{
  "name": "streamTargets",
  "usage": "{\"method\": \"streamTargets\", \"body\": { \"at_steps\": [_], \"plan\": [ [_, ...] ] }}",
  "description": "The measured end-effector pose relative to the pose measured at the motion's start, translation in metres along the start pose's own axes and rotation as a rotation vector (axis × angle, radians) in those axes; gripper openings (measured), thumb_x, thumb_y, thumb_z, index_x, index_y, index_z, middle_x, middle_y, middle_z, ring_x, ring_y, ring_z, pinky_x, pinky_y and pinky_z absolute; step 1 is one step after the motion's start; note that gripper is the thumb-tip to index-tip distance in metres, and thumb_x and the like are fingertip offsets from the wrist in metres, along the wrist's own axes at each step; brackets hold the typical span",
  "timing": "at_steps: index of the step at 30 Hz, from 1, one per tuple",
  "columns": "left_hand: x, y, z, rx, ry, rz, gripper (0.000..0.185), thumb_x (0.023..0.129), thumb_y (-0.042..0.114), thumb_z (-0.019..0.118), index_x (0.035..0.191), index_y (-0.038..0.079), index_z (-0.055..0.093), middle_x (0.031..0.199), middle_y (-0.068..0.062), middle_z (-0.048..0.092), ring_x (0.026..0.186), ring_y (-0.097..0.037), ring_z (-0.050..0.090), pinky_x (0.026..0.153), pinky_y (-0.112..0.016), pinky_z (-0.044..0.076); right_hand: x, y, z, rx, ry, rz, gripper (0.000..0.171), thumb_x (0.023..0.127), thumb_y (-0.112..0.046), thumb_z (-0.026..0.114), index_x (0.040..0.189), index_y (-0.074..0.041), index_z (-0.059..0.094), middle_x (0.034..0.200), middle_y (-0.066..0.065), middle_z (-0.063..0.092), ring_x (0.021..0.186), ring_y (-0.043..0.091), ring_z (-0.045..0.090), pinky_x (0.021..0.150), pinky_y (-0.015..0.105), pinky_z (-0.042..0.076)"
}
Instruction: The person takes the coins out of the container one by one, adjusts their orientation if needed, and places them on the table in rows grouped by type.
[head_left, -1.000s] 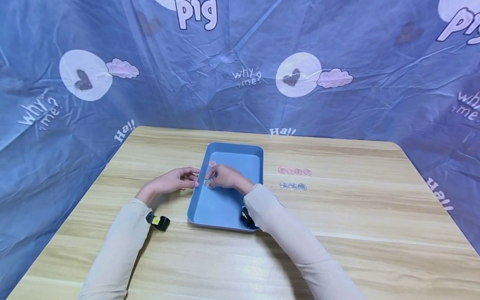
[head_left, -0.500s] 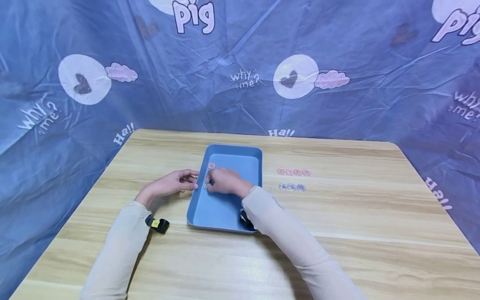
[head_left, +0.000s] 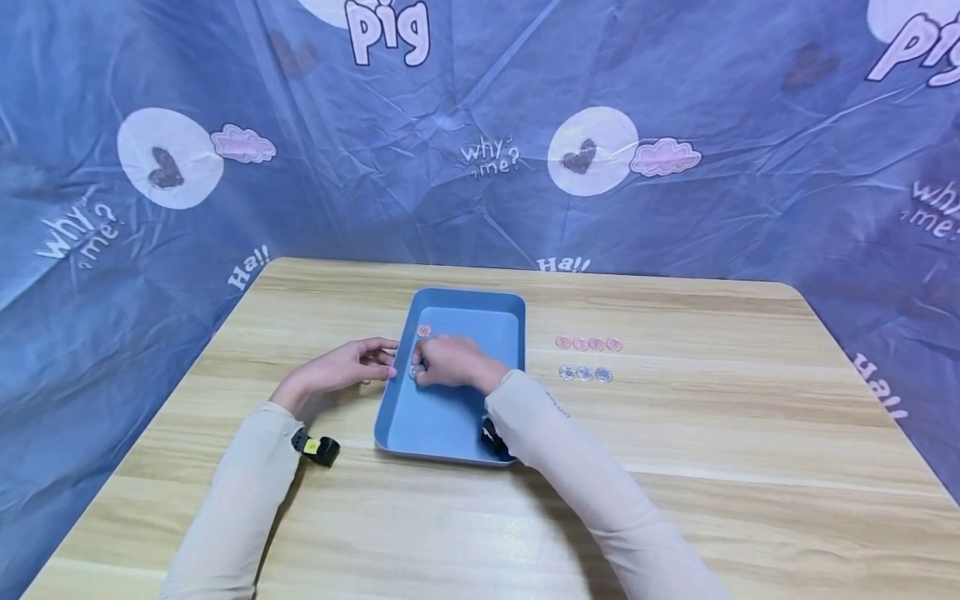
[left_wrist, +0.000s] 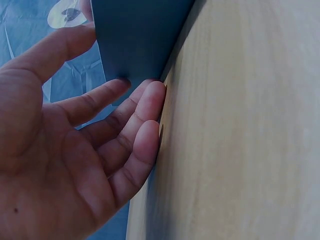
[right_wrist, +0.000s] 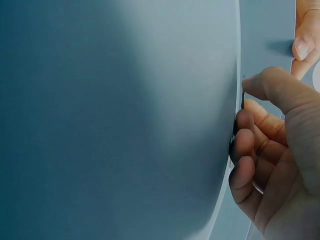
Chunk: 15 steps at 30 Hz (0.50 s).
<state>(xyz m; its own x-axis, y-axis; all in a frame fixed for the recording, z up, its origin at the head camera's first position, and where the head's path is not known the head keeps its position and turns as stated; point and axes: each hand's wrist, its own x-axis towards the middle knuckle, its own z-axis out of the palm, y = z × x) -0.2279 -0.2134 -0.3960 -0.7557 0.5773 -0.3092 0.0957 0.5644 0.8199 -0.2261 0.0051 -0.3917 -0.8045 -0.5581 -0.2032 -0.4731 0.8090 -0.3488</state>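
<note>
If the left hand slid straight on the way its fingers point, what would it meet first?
Most likely the left wall of the blue tray: the left hand points right, fingertips already at that wall. Beyond it lies the right hand.

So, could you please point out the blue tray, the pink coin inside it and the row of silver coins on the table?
blue tray [head_left: 502, 302]: head view, far rim.
pink coin [head_left: 423, 331]: head view, its face.
row of silver coins [head_left: 586, 374]: head view, middle coin.
</note>
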Motion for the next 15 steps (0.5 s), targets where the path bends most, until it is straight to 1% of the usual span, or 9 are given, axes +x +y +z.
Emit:
{"method": "streamTargets", "body": {
  "at_steps": [4, 8, 11, 15],
  "plan": [
    [-0.001, 0.000, 0.000, 0.007, 0.002, 0.001, 0.064, 0.096, 0.026, 0.061, 0.146, -0.001, 0.034, 0.129, -0.023, 0.057, 0.111, -0.026, 0.058, 0.081, -0.031, 0.047, 0.000, 0.001, -0.003, -0.004, 0.013, -0.007, 0.022, 0.089, -0.031, 0.065, 0.107, -0.018, 0.065, 0.085, -0.007, 0.061, 0.074, 0.011, 0.056, 0.063, 0.028, 0.043],
    [-0.002, 0.000, 0.000, 0.010, 0.004, 0.003, 0.064, 0.096, 0.026, 0.061, 0.147, -0.002, 0.034, 0.130, -0.024, 0.056, 0.112, -0.027, 0.057, 0.083, -0.031, 0.047, -0.001, 0.002, -0.009, -0.011, 0.014, -0.001, 0.023, 0.089, -0.032, 0.066, 0.108, -0.019, 0.063, 0.091, -0.006, 0.063, 0.079, 0.012, 0.057, 0.067, 0.029, 0.044],
    [-0.002, -0.001, 0.001, 0.009, 0.003, 0.008, 0.064, 0.096, 0.026, 0.060, 0.147, -0.002, 0.033, 0.130, -0.024, 0.055, 0.114, -0.028, 0.057, 0.084, -0.031, 0.047, -0.002, 0.003, -0.016, -0.008, 0.016, 0.004, 0.024, 0.089, -0.032, 0.065, 0.109, -0.019, 0.063, 0.095, -0.005, 0.064, 0.082, 0.011, 0.057, 0.070, 0.029, 0.045],
    [-0.001, 0.000, 0.001, 0.006, 0.003, 0.013, 0.064, 0.096, 0.026, 0.060, 0.146, -0.003, 0.034, 0.130, -0.024, 0.056, 0.114, -0.028, 0.057, 0.085, -0.031, 0.048, -0.006, 0.003, -0.026, -0.004, 0.034, 0.002, 0.026, 0.090, -0.033, 0.064, 0.111, -0.018, 0.063, 0.097, -0.003, 0.066, 0.082, 0.011, 0.058, 0.070, 0.028, 0.046]
  ]
}}
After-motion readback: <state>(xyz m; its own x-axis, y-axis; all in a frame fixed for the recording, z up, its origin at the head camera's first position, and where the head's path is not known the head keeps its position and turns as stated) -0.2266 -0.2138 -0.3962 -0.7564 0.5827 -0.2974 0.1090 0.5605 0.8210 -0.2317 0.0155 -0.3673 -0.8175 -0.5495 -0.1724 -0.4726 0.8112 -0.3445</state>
